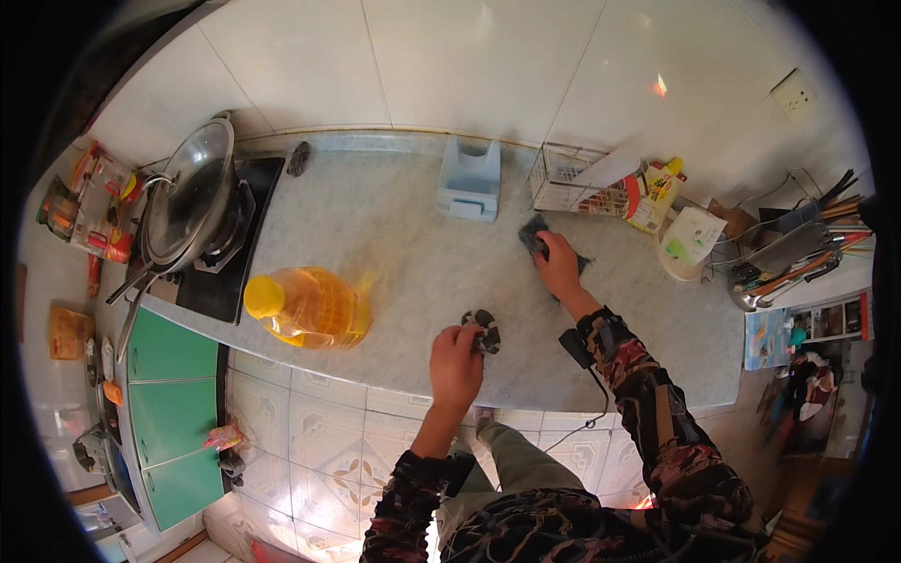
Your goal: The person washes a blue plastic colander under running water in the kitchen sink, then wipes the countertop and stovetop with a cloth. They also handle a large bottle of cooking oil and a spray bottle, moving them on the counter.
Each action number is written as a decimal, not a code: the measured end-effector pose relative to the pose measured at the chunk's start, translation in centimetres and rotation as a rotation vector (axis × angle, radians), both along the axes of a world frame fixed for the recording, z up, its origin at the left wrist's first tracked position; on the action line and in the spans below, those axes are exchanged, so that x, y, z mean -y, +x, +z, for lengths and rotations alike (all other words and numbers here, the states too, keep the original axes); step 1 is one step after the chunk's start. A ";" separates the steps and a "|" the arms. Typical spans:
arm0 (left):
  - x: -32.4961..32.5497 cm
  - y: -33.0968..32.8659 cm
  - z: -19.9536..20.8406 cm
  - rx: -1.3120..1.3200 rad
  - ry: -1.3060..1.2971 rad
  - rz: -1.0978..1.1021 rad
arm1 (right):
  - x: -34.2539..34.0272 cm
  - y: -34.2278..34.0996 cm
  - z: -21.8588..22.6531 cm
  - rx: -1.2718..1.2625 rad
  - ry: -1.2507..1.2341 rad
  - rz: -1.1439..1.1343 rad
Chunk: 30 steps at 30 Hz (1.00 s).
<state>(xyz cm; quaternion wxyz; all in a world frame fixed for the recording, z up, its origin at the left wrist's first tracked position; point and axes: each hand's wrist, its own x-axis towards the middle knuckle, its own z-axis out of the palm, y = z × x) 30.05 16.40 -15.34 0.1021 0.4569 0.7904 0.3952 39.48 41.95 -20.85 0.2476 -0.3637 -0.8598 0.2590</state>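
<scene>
My right hand presses a dark grey cloth flat against the countertop, its fingers closed over it. Near the front edge, my left hand is closed on a small, rounded, black-and-white patterned object. Whether that is a bunched cloth or something firmer, I cannot tell. Left of my left hand stands a large clear bottle of yellow oil with a yellow cap. A light blue plastic holder is against the wall, beyond both hands.
A wire basket, a yellow-capped pouch and a white container line the back right. Utensils crowd the right end. At left, a lidded wok sits on the black stove. A small dark lump lies beside it.
</scene>
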 end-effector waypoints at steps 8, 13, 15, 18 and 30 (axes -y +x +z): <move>8.2 -4.6 4.0 0.322 0.118 0.437 | 14.9 -2.8 1.2 -0.034 -0.098 0.431; 9.0 -6.1 3.3 0.385 0.084 0.347 | 18.4 3.2 1.3 0.034 -0.097 0.418; 8.3 -6.8 3.1 0.435 0.101 0.287 | 16.4 6.9 1.2 0.080 -0.093 0.206; 5.4 -7.5 2.8 0.487 0.141 0.157 | 13.0 13.6 1.9 0.113 0.026 -0.232; 7.2 -7.2 2.5 0.460 0.027 -0.078 | 28.0 1.2 1.3 -0.035 -0.114 0.049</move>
